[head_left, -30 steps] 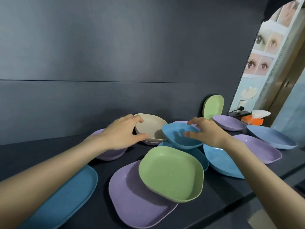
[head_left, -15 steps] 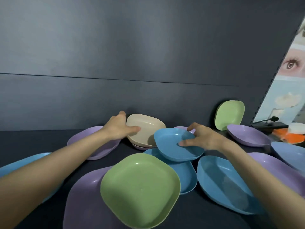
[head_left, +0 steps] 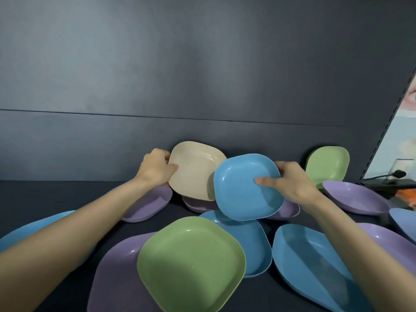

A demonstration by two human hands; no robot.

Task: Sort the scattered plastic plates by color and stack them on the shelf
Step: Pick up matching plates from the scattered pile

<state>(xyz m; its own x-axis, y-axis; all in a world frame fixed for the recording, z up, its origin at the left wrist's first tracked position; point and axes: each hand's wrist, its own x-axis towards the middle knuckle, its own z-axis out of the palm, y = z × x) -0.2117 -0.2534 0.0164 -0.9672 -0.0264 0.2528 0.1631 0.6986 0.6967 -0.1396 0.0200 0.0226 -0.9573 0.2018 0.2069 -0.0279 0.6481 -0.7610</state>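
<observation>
Both forearms reach forward over the dark shelf (head_left: 56, 194) in my head view, the left coming in from the lower left and the right from the lower right.

The left hand (head_left: 157, 168) grips the beige plate (head_left: 195, 170) by its left edge. Its thumb lies across the inner face and the other fingers curl round behind the rim. The plate is tipped up so its hollow faces me, close to the back wall (head_left: 202, 75). Its lower edge sits over a small purple plate (head_left: 197, 206), and I cannot tell whether the two touch.

The right hand (head_left: 292, 181) grips the small blue plate (head_left: 243, 190) by its right edge in the same way, thumb flat on the inner face and fingers wrapped over the top right corner. This plate is tipped toward me too, and its left edge overlaps the beige plate's right side in my view.

Below it a second blue plate (head_left: 252, 244) lies flat on the shelf. It is partly under the green plate (head_left: 191, 264) nearest me, which rests on a large purple plate (head_left: 112, 273). To the right of these, a large blue plate (head_left: 310, 262) passes under the right forearm.

A leaning green plate (head_left: 326, 167) stands against the wall just beyond the right hand, with the right purple plate (head_left: 353, 199) in front of it. The left purple plate (head_left: 150, 206) lies beneath the left wrist, and a long blue plate (head_left: 38, 228) shows at the far left.
</observation>
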